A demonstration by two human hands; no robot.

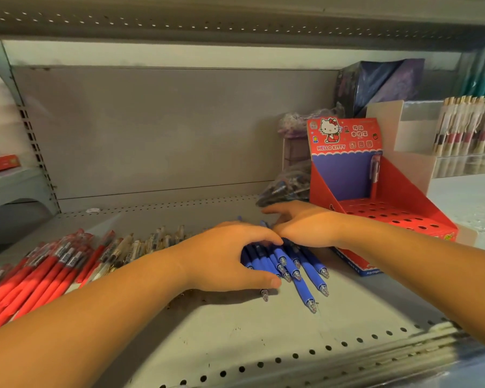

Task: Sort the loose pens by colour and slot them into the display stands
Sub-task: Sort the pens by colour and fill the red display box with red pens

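Left grip (230, 256) curls round blue pens (303, 287), right grip (305, 225) flat atop; display stand (403, 189) nearly empty (one red pen (375, 175) slotted).

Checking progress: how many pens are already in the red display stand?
1: a red pen stands in the back row of the red stand, near its right wall. None hidden.
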